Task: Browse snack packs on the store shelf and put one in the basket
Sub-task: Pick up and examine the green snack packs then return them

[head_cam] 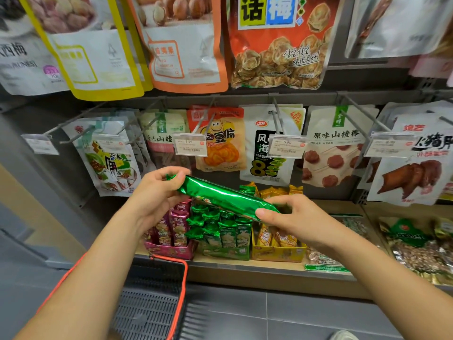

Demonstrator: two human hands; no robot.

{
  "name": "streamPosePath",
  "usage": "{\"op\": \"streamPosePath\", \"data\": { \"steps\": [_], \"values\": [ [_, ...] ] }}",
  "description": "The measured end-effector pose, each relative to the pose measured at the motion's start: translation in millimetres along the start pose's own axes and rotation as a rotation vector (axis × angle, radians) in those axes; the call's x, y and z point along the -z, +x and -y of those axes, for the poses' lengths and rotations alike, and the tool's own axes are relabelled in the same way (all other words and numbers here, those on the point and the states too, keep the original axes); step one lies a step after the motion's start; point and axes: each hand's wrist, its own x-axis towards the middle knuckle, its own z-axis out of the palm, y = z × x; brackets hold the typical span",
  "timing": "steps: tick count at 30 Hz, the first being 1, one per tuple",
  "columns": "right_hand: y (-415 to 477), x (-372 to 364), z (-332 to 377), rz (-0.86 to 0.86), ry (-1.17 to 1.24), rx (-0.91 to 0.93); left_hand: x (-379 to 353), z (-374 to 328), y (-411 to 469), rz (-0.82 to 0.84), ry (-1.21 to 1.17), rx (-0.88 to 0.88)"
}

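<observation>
While we face the store shelf (245, 266) through the head camera, we hold a long green foil snack pack (228, 197) between both hands, in the air in front of the shelf and above the boxes on it. Our left hand (157, 192) pinches the pack's upper left end, thumb on the near side and fingers curled over the crimped edge. Our right hand (291, 217) grips the lower right end, thumb pressed on the foil and fingers wrapped behind it. The pack slopes down from left to right.

Just behind and below the pack, three open display boxes stand side by side on the shelf: a pink box (171, 249) of magenta packs, a green box (225, 251) of matching green packs, and a yellow box (277, 252) of orange-yellow packs. Above them, pouches hang from metal pegs, among them a white seaweed pouch (267, 153) and a hawthorn stick pouch (335, 148), with price tags (190, 144) clipped to the peg ends. Larger bags hang on the row above, including an orange plum bag (279, 42).

Below our left forearm sits the basket (152, 303), dark mesh with a red rim, near the grey tiled floor. The pack is well above it, not inside.
</observation>
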Motion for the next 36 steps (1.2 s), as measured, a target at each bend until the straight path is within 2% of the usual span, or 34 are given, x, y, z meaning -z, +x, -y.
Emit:
{"op": "streamPosePath", "data": {
  "steps": [5,10,13,16,18,20,23,28,34,36],
  "values": [
    [-1.1,5.7,3.8,0.007,0.264,0.007,4.9,0.2,2.1,-0.045,-0.069,0.038],
    [2.4,4.4,1.7,-0.118,0.216,0.024,5.9,4.9,4.8,-0.078,-0.079,0.115],
    [2.5,6.4,1.0,-0.174,0.228,0.055,9.3,9.2,6.0,-0.086,0.074,0.2],
    [2.0,6.4,0.1,-0.179,0.277,0.093,15.2,12.0,4.5,-0.024,0.199,0.285],
    [2.5,5.0,0.6,-0.173,0.469,0.064,17.4,10.7,4.0,-0.025,0.182,0.194],
    [3.0,4.6,1.9,-0.17,0.66,0.001,18.0,8.1,4.3,-0.027,0.106,0.028],
    [3.2,8.9,4.0,-0.154,0.759,-0.08,19.4,6.3,4.0,0.075,0.032,-0.121],
    [6.8,6.3,0.6,-0.245,0.718,-0.049,22.5,7.2,1.7,0.243,0.06,-0.106],
    [11.0,2.4,-1.2,-0.246,0.613,-0.084,25.2,14.8,6.4,0.269,0.019,-0.07],
    [11.0,1.9,-0.5,-0.252,0.661,-0.077,22.0,18.0,8.2,0.245,0.002,-0.075]
  ]
}}
